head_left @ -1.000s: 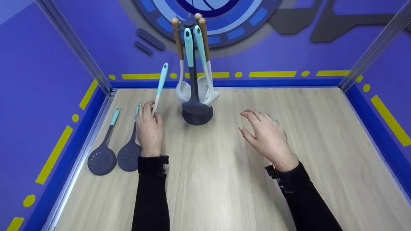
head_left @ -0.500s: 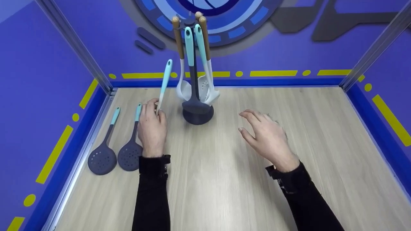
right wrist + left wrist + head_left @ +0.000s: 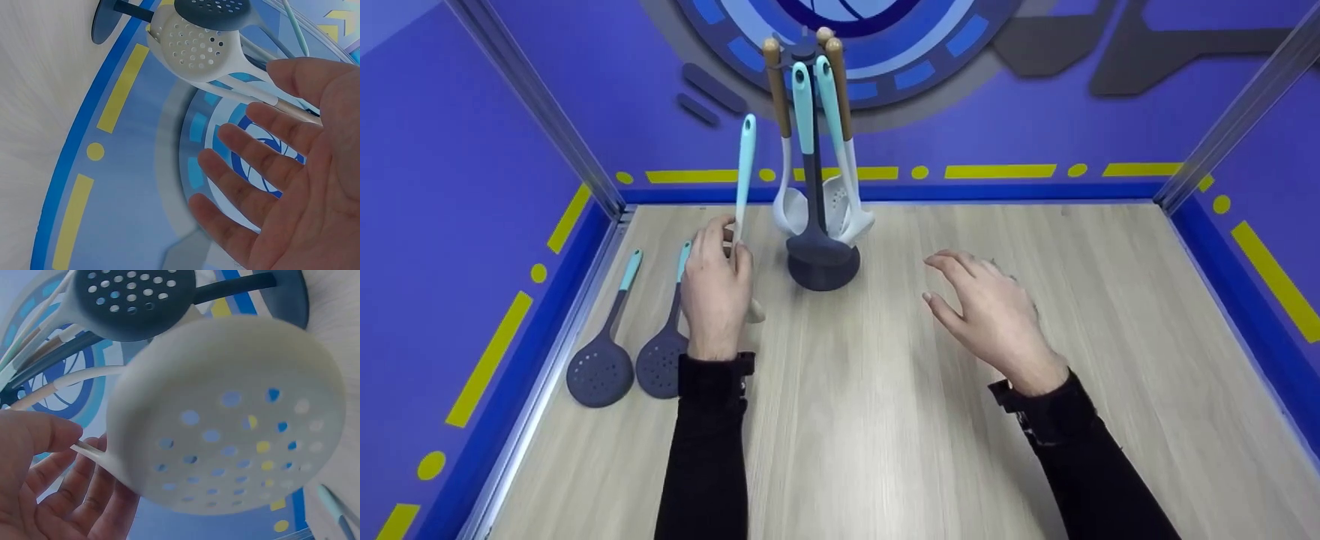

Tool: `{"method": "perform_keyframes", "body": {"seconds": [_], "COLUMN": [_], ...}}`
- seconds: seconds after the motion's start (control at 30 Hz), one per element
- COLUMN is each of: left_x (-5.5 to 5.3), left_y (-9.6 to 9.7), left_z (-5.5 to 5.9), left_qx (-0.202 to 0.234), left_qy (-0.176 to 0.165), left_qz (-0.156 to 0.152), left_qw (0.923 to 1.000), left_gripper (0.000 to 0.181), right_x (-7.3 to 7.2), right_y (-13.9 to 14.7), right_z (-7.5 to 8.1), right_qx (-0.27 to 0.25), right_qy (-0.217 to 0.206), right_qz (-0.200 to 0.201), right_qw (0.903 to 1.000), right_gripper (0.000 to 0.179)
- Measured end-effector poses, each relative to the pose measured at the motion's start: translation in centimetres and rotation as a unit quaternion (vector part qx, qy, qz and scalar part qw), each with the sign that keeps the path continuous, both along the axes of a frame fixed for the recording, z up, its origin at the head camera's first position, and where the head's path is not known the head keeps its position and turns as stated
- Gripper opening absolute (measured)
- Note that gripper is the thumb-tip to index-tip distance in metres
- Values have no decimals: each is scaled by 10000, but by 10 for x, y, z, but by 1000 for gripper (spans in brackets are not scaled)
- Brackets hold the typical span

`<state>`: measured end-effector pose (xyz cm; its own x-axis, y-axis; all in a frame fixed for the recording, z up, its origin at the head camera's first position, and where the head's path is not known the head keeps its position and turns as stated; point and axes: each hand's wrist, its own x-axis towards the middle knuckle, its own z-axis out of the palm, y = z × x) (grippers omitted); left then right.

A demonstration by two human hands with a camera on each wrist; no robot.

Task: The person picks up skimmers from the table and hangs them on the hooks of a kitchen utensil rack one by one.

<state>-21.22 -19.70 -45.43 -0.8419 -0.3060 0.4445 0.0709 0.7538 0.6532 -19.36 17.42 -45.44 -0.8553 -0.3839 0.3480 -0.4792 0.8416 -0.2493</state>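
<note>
My left hand (image 3: 717,292) pinches the neck of a white skimmer (image 3: 225,422) between thumb and fingers. Its turquoise handle (image 3: 746,157) points up, and the perforated round head hangs low, mostly hidden behind the hand in the head view. To the right of it stands a utensil rack with a dark round base (image 3: 823,276), hung with several utensils, among them a dark skimmer (image 3: 135,298) with a turquoise handle. Well right of the rack, my right hand (image 3: 994,315) hovers over the table, fingers spread and relaxed, holding nothing.
Two dark skimmers with turquoise handles lie side by side at the table's left, one outer (image 3: 600,373) and one inner (image 3: 660,366) partly behind the left wrist. Purple-blue panels with metal corner posts enclose the wooden table (image 3: 870,420) at the back and sides.
The left hand has risen slightly and moved a little away from me with the white skimmer. Its handle stands more upright, and the head's edge now shows beside the hand. The right hand barely shifts.
</note>
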Motion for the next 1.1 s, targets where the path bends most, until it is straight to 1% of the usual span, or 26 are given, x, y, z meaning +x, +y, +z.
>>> {"method": "perform_keyframes", "body": {"seconds": [0.17, 0.33, 0.43, 0.7, 0.93, 1.1], "left_x": [-1, -3, -4, -6, -7, -11], "left_y": [3, 6, 8, 12, 16, 16], "left_z": [9, 17, 22, 32, 42, 47], "left_qx": [-23, -20, -40, -64, -57, -66], "left_qy": [50, 236, 293, 419, 469, 522], "left_qz": [-126, -323, -403, -481, -484, -521], "left_qw": [9999, 9992, 9988, 9979, 9977, 9973], "left_gripper": [39, 39, 38, 37, 38, 37], "right_x": [-2, -2, -3, -5, -7, -8], "right_y": [1, 2, 2, 4, 5, 5], "right_z": [2, 4, 6, 10, 14, 16], "right_qx": [55, 55, 71, 32, 4, -1], "right_qy": [12, 24, 56, 150, 170, 183], "right_qz": [-29, -21, -22, -2, 37, 44], "right_qw": [10000, 10000, 10000, 9999, 9998, 9998], "right_gripper": [49, 50, 50, 49, 50, 50]}}
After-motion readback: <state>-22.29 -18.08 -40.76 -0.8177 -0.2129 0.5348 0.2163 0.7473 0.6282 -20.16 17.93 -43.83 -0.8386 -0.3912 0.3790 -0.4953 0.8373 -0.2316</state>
